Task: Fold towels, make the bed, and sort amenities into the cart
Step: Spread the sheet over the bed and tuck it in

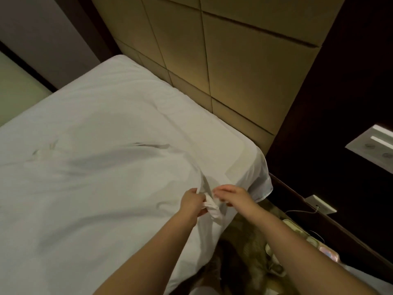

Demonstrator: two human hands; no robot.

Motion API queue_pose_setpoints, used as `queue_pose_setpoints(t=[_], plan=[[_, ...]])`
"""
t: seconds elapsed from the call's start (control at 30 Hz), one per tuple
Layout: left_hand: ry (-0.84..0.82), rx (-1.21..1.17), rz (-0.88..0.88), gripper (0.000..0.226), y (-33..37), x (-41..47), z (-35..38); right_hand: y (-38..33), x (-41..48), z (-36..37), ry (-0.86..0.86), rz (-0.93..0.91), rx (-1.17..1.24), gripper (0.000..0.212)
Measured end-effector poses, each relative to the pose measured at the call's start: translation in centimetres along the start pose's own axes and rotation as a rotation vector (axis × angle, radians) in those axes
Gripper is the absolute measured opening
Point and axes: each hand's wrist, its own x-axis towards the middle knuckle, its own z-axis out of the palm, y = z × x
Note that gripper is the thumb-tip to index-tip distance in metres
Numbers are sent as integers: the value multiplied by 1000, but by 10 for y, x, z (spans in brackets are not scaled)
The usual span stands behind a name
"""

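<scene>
A white sheet (102, 145) covers the bed, wrinkled toward the near right corner. My left hand (192, 202) grips a bunched fold of that sheet near the bed's right edge and pulls it taut. My right hand (234, 195) hovers just to the right of the bunch, its fingers relaxed and spread, touching or almost touching the cloth. The sheet's corner (262, 186) hangs loose over the mattress edge at the head end.
A padded tan headboard (212, 60) rises behind the bed. Patterned carpet (248, 245) fills the narrow gap on the right. A dark bedside unit (319, 211) holds a white socket box with a cable and a few small items.
</scene>
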Motion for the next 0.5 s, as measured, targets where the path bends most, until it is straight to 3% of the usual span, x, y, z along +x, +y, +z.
queue_pose_setpoints(t=[0.1, 0.2, 0.3, 0.5], plan=[[79, 40, 40, 20, -22, 7, 7, 39, 35, -23, 197, 78, -162, 35], [87, 71, 47, 21, -42, 11, 14, 64, 64, -29, 184, 111, -305, 57], [136, 84, 51, 24, -54, 14, 17, 78, 82, -23, 123, 98, -303, 69], [315, 87, 163, 20, -66, -1, 11, 83, 87, -13, 6, 89, -406, 51]])
